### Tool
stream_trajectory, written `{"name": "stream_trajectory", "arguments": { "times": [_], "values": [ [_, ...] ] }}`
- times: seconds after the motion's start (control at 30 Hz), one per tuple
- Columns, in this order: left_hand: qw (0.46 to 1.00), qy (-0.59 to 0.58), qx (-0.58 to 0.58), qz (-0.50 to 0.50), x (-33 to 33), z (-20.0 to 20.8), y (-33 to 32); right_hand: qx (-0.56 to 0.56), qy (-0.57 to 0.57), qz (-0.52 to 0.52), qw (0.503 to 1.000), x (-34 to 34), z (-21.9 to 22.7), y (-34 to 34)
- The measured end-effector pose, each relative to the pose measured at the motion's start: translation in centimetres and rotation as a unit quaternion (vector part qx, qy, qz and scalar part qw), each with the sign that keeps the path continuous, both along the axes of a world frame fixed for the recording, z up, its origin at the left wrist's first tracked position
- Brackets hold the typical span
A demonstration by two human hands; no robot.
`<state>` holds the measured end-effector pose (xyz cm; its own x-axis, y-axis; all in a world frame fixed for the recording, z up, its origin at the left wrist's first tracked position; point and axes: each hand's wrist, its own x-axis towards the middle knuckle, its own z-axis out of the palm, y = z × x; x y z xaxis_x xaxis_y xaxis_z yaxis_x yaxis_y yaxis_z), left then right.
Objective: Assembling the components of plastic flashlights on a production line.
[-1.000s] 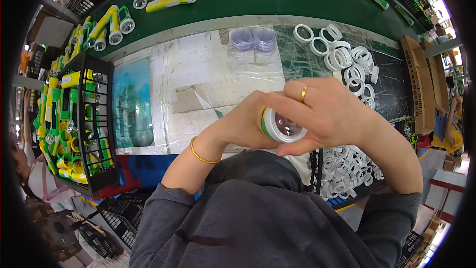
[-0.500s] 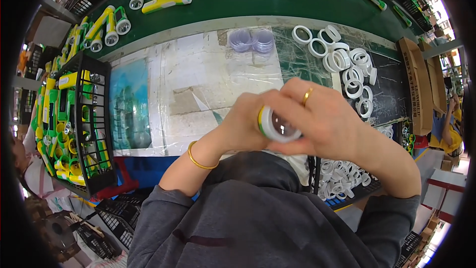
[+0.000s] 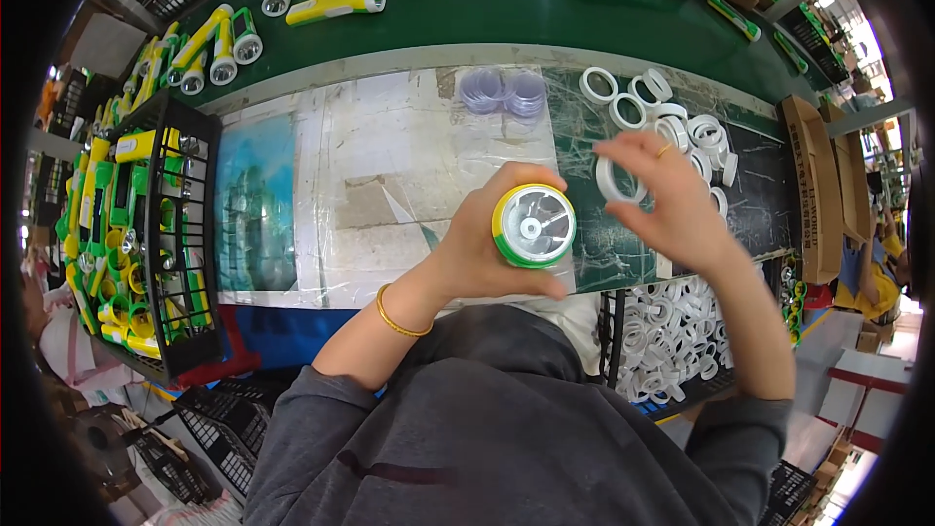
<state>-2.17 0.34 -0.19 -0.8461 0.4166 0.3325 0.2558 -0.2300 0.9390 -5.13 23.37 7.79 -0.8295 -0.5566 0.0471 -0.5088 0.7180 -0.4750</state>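
My left hand [image 3: 469, 239] is wrapped round a flashlight [image 3: 534, 226] with a yellow and green body. Its head faces up, and the shiny reflector shows without a white ring about it. The rest of the body is hidden by my hand. To the right, my right hand [image 3: 677, 197] pinches a white plastic ring [image 3: 605, 178] between thumb and fingers, apart from the flashlight and over the dark part of the worktable. Beyond it lie several loose white rings [image 3: 629, 111]. Two stacks of clear round lenses [image 3: 502, 93] lie farther back, near the middle.
A black crate [image 3: 190, 234] full of yellow and green flashlights stands at the left. Below the table's right edge, another crate holds many white rings [image 3: 667, 341]. Finished-looking flashlights [image 3: 336, 5] lie on the green belt [image 3: 487, 5] behind. A cardboard box [image 3: 813, 185] stands far right.
The white ring that sat round the flashlight's head is off it. My right hand has moved away to the right with a white ring; my left hand still holds the flashlight.
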Motion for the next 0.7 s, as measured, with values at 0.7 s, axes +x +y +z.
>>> {"name": "stream_trajectory", "arguments": {
  "times": [0.7],
  "values": [
    [0.996,0.079,-0.037,-0.006,-0.1,0.4,0.2,-0.188,-0.009,0.149,0.971,1.3,0.8,-2.7]
  ]
}}
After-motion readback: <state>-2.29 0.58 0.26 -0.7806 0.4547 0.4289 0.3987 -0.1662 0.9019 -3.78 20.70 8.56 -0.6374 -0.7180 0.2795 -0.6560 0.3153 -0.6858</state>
